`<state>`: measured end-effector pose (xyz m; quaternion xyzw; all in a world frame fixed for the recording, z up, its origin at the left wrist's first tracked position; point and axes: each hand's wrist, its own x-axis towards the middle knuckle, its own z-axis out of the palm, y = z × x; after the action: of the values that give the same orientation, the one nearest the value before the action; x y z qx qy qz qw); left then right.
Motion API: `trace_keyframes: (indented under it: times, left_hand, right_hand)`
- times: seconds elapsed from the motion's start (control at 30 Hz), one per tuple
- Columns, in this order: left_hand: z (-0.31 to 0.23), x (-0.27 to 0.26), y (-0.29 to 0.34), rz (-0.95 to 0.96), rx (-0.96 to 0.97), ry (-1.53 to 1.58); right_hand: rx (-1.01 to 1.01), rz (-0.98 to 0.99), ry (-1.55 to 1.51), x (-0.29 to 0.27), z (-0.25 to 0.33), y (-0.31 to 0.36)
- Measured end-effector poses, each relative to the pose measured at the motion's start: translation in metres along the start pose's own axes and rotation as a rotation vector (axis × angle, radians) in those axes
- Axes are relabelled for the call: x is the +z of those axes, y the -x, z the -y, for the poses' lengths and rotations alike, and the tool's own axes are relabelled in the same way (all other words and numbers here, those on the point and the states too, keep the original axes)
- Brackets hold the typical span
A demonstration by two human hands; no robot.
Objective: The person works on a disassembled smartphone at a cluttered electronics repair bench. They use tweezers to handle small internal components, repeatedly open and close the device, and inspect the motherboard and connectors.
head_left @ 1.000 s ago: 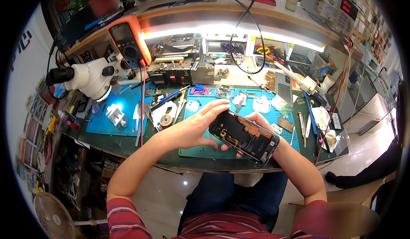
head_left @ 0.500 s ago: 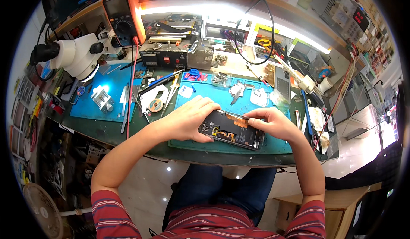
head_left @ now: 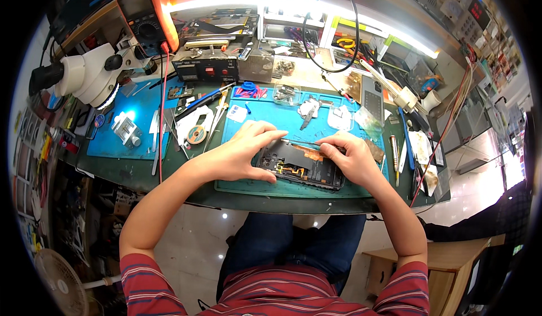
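An opened smartphone (head_left: pixel 302 166) lies tilted on the teal mat (head_left: pixel 231 141), its dark inside facing up with copper-coloured and yellow parts showing. My left hand (head_left: pixel 237 152) spans the phone's left end, thumb at the near corner and fingertips at the far edge. At the far right edge, my right hand (head_left: pixel 353 155) has thumb and forefinger pinched together. A thin dark strip (head_left: pixel 302 143) runs along the far edge from the right fingertips toward the left forefinger. Whether the strip is a tool or part of the phone I cannot tell.
Beyond the phone stand small clear boxes (head_left: pixel 286 94) with parts. A microscope (head_left: pixel 84 76) and an orange multimeter (head_left: pixel 148 19) are at left, with a small clamp fixture (head_left: pixel 126 129) under the light. Several tools, including a screwdriver (head_left: pixel 394 152), lie at right. A black cable (head_left: pixel 357 19) hangs overhead.
The left hand's grip on the phone has loosened a little, its thumb and fingers wider apart. The right hand has shifted slightly left. The whole view has turned a little.
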<state>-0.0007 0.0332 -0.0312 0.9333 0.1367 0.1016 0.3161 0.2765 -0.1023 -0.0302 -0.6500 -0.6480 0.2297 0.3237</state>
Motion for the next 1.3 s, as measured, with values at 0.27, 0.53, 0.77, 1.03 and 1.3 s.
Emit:
trace_keyframes:
  times: [0.27,0.53,0.77,1.03,1.3]
  left_hand:
    - [-0.010,-0.001,0.005,-0.075,-0.002,0.155]
    - [-0.026,0.010,0.028,-0.277,0.146,0.066]
    - [-0.024,0.009,0.036,-0.423,0.269,-0.032]
    - [-0.026,0.015,0.062,-0.417,0.447,-0.159]
    - [-0.025,0.027,0.085,-0.294,0.386,-0.094]
  right_hand:
    - [0.101,0.081,-0.236,-0.006,-0.006,-0.002]
    - [0.012,0.141,-0.534,-0.017,0.014,0.015]
    - [-0.253,0.116,-0.372,-0.021,0.032,0.025]
    - [-0.492,0.289,-0.206,-0.026,0.042,0.038]
    - [-0.289,0.084,-0.024,-0.031,0.035,0.038]
